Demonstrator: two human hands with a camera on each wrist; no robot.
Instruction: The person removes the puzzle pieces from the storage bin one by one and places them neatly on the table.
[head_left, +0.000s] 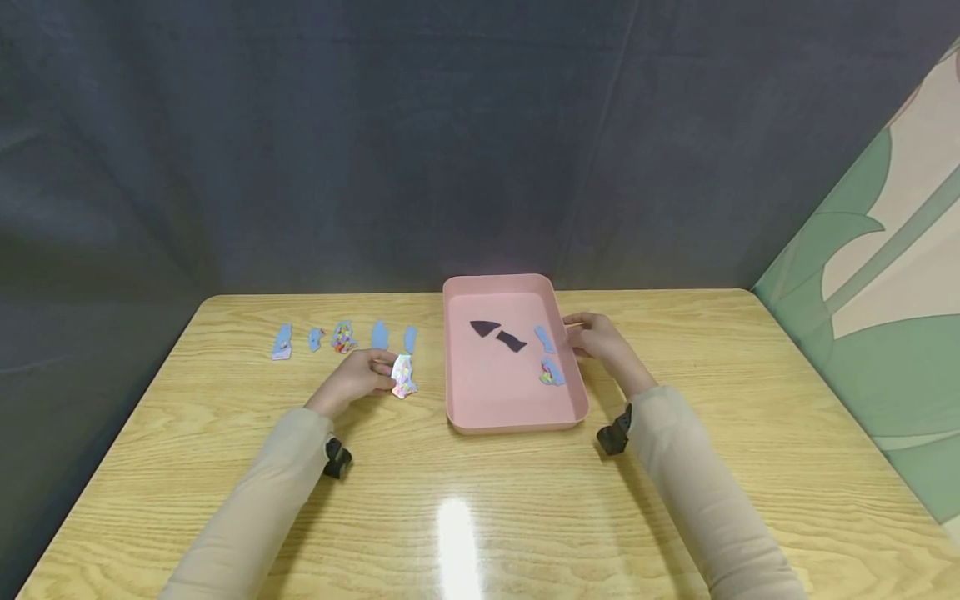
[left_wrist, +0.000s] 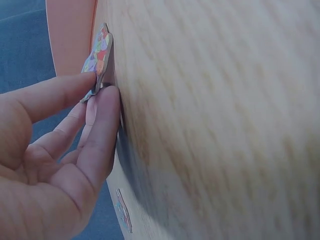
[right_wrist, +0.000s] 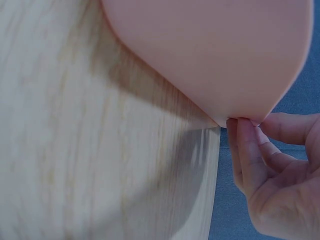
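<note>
My left hand (head_left: 354, 382) pinches a puzzle piece (head_left: 403, 377) with a multicoloured pattern and a pale blue top. In the left wrist view, thumb and fingers grip one end of this piece (left_wrist: 101, 52), which stands tilted close over the table. The pink tray (head_left: 487, 400) lies to its right. At the tray's right side, my right hand (head_left: 600, 340) holds the edge. The right wrist view shows its thumb and fingertips pinching the tray's wall (right_wrist: 215, 50). Inside the tray lie two dark pieces (head_left: 512, 341) and two blue ones, the nearer (head_left: 552, 372) partly multicoloured.
Several puzzle pieces form a row left of the tray, among them a blue-and-lilac one (head_left: 282, 342), a multicoloured one (head_left: 343, 337) and a plain blue one (head_left: 379, 335). A dark curtain (head_left: 375, 150) hangs behind the wooden table (head_left: 525, 517). A leaf-patterned panel (head_left: 900, 333) stands at right.
</note>
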